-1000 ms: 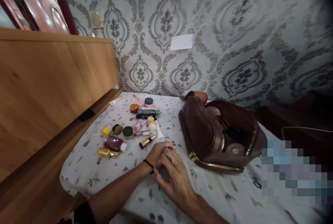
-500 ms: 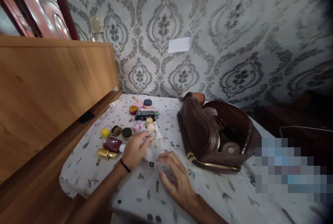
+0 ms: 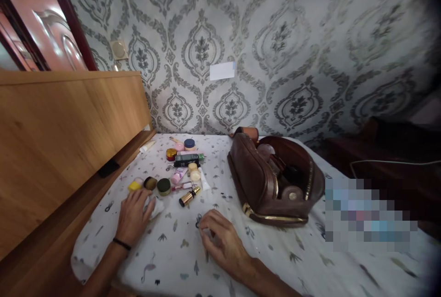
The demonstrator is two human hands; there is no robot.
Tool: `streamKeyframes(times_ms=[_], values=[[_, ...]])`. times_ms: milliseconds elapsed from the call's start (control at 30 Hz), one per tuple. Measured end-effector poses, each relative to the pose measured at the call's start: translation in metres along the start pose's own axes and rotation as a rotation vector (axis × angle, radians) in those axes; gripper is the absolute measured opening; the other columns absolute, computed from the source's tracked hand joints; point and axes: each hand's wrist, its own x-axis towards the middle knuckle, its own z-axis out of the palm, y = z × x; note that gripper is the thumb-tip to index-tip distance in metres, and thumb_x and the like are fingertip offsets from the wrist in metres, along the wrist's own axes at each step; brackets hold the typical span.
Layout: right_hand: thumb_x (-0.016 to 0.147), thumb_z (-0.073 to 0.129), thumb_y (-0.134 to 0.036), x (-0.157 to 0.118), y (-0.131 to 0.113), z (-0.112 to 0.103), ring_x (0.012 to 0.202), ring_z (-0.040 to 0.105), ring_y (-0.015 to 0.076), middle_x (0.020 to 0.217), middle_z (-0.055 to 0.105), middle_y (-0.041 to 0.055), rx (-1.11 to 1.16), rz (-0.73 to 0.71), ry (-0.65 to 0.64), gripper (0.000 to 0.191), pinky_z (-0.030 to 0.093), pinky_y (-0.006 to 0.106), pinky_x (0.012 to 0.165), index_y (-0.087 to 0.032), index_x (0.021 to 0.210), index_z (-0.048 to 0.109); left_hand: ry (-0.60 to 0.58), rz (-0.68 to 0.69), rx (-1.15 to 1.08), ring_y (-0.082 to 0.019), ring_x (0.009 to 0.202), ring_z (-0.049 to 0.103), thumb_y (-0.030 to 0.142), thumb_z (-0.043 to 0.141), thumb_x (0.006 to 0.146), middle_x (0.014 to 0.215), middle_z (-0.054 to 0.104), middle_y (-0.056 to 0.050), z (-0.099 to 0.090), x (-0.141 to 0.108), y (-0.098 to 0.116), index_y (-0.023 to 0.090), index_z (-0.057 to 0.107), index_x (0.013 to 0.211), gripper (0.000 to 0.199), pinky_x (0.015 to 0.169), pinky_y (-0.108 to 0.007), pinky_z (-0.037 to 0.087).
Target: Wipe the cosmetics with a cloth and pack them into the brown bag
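My left hand (image 3: 133, 216), with a black band at the wrist, is closed over a crumpled-looking white item (image 3: 156, 207) at the left of the patterned sheet; its fingers partly hide the item. Just beyond the fingertips are a yellow-lidded jar (image 3: 134, 185) and a brown-lidded jar (image 3: 150, 183). My right hand (image 3: 220, 237) rests on the sheet, loosely curled with a gap between thumb and fingers, and holds nothing. A gold and black tube (image 3: 189, 197) lies between the hands, near a dark green-lidded jar (image 3: 164, 186).
Several jars and tubes, including a white tube (image 3: 204, 180) and a black tube (image 3: 182, 162), lie farther back. A brown bag (image 3: 257, 177) stands unzipped on the right. A wooden cabinet (image 3: 72, 136) borders the left side; a patterned wall rises behind.
My left hand has moved left with the white item, uncovering the gold and black tube and now covering where the red bottle and gold bottle lay. The camera view has shifted slightly.
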Motion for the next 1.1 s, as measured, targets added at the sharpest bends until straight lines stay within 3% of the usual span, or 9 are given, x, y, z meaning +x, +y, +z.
streamKeyframes(times_ms=[133,267,533,767,933,1100], values=[[0.077,0.050,-0.008,0.008,-0.010,0.001,0.073,0.056,0.0164,0.077,0.060,0.0025,0.003,0.076,-0.110,0.014,0.045,0.025,0.060,-0.020,0.077,0.057,-0.027,0.035,-0.013,-0.029,0.104,0.059,0.039,0.045,0.094,0.104,0.068,-0.008,0.004,0.004,-0.005,0.020,0.064,0.104,0.029,0.088,-0.042,0.048],[0.074,0.052,-0.008,0.027,-0.018,0.012,0.063,0.053,0.0123,0.071,0.058,0.0001,0.151,0.217,-0.168,0.013,0.040,0.022,0.056,-0.018,0.069,0.059,-0.052,0.070,0.004,-0.029,0.102,0.056,0.041,0.046,0.093,0.100,0.065,-0.008,0.006,0.007,-0.009,0.021,0.066,0.104,0.031,0.088,-0.044,0.049],[0.078,0.056,-0.028,0.035,0.009,0.049,0.052,0.044,0.0099,0.056,0.049,-0.0040,0.606,0.591,-0.119,0.015,0.035,0.022,0.051,-0.018,0.066,0.055,-0.058,0.115,0.095,-0.029,0.097,0.055,0.041,0.045,0.093,0.094,0.061,-0.010,0.012,0.017,-0.008,0.019,0.062,0.090,0.029,0.082,-0.041,0.048],[0.079,0.057,-0.029,0.029,0.009,0.046,0.062,0.047,0.0117,0.066,0.053,-0.0012,0.587,0.499,-0.136,0.013,0.037,0.024,0.058,-0.017,0.074,0.058,-0.069,0.096,0.067,-0.025,0.082,0.057,0.036,0.044,0.093,0.078,0.061,-0.006,0.005,0.029,-0.002,0.022,0.053,0.077,0.023,0.072,-0.035,0.045],[0.079,0.059,-0.027,0.027,0.010,0.048,0.065,0.051,0.0121,0.069,0.056,-0.0015,0.587,0.490,-0.135,0.010,0.041,0.024,0.061,-0.018,0.083,0.060,0.023,0.061,-0.156,-0.023,0.078,0.057,0.036,0.048,0.090,0.073,0.060,-0.003,0.004,0.039,0.001,0.022,0.054,0.074,0.022,0.072,-0.033,0.043],[0.077,0.063,-0.029,0.024,0.016,0.053,0.066,0.057,0.0125,0.081,0.061,0.0013,0.586,0.533,-0.156,0.023,0.046,0.024,0.059,-0.017,0.096,0.063,0.101,-0.015,-0.254,-0.017,0.068,0.056,0.032,0.047,0.090,0.071,0.061,0.000,0.007,0.049,0.000,0.021,0.057,0.076,0.021,0.069,-0.029,0.042]])
